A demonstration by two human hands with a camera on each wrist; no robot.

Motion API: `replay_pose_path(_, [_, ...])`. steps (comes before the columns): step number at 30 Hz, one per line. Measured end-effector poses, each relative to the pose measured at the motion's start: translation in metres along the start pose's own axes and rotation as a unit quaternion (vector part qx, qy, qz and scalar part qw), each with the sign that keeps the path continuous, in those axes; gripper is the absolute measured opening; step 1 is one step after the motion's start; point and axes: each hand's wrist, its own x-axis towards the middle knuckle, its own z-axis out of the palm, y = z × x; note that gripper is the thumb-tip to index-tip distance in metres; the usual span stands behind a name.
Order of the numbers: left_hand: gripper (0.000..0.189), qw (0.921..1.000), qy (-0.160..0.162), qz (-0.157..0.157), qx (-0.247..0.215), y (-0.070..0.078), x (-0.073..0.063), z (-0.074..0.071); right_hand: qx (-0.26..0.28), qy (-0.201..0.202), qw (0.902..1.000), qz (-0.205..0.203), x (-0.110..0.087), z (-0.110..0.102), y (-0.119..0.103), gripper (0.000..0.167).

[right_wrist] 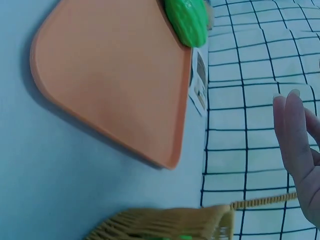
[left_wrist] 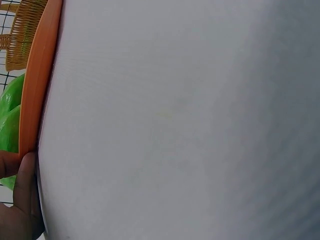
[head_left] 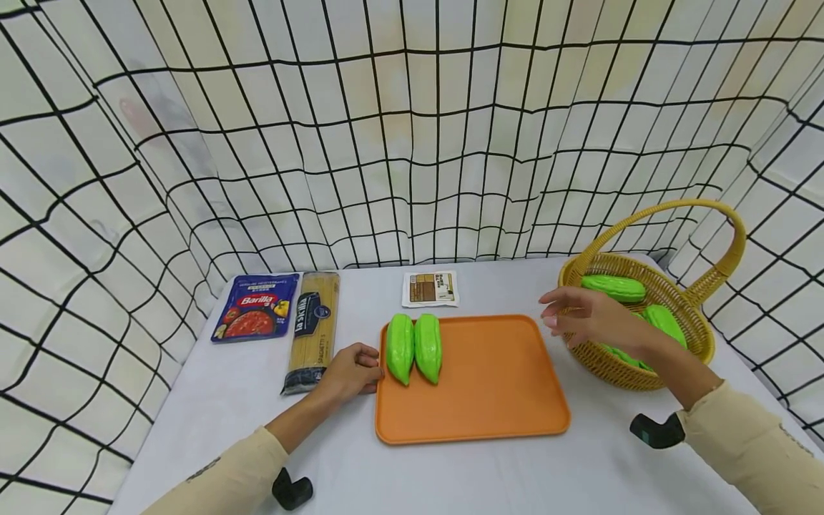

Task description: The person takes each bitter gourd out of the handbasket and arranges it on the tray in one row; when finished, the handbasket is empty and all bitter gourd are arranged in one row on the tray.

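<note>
An orange tray (head_left: 489, 379) lies on the table with two bright green bitter melons (head_left: 414, 349) side by side at its left end. My left hand (head_left: 352, 370) pinches the tray's left rim; in the left wrist view its fingers (left_wrist: 25, 182) meet at the rim's edge, close by the melons (left_wrist: 11, 117). My right hand (head_left: 595, 318) is in the air between the tray and a wicker basket (head_left: 702, 336), overlapping the basket in the head view. Its fingers (right_wrist: 292, 125) are fairly straight and hold nothing. More green bitter melons (head_left: 614, 287) lie in the basket, partly hidden by the right hand and forearm.
Left of the tray lie a spaghetti pack (head_left: 313, 329) and a blue Barilla pouch (head_left: 257, 307). A small flat packet (head_left: 430, 289) lies behind the tray. The basket's tall handle (head_left: 734, 236) arches up at the right. A black-gridded white curtain (head_left: 418, 143) surrounds the table.
</note>
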Motion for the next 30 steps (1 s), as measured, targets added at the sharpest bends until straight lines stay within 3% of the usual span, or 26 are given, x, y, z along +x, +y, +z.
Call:
replay_pose_path(14, [0.033,1.0,0.002,-0.003,-0.006,-0.002,0.002,0.0,-0.016,0.056,0.9983,0.004,-0.015,-0.05,0.018,0.05])
replay_pose_path(30, [0.034,0.9999,0.006,-0.007,0.009,-0.001,0.003,0.002,-0.045,0.03,0.9969,0.058,0.005,-0.092,0.051,0.063])
